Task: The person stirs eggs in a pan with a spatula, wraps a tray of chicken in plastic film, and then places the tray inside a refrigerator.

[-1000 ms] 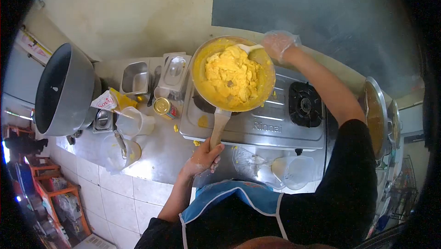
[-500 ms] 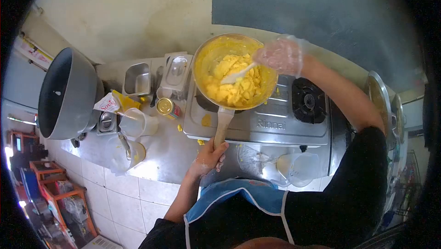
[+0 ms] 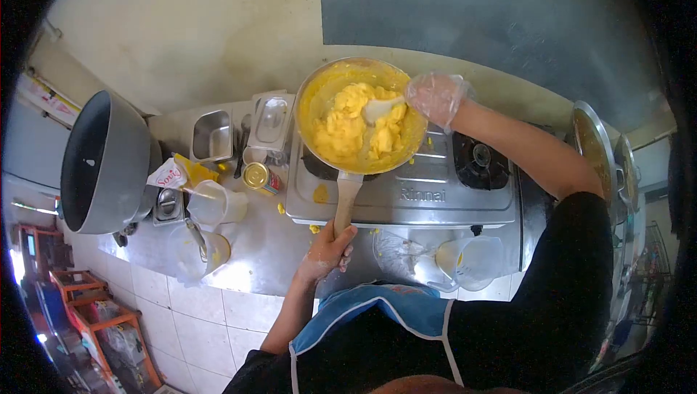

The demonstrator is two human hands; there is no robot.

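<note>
My left hand (image 3: pixel 328 252) is closed round the handle of a frying pan (image 3: pixel 347 201), which sits over the left burner of a steel gas stove (image 3: pixel 406 212). Thick, lumpy yellow dough-like mixture (image 3: pixel 341 132) fills the middle of the pan, and smears of it coat the walls. In a clear plastic glove, my right hand (image 3: pixel 435 100) grips a pale spatula (image 3: pixel 377 108) at the pan's right rim. The spatula's blade presses into the mixture; most of its handle is hidden by the hand.
Left of the stove stand a tin can (image 3: pixel 260 177), steel containers (image 3: pixel 213 136), a yellow-and-white packet (image 3: pixel 174 175) and plastic jugs (image 3: pixel 218 204). A large grey pot (image 3: pixel 109 169) is at far left. Another clear jug (image 3: pixel 479 263) stands at the counter's front edge, below the right burner (image 3: pixel 481 161).
My right hand has shifted slightly down, and the spatula blade has moved right and up through the mixture. The mixture has been pushed into a different shape. My left hand keeps its hold.
</note>
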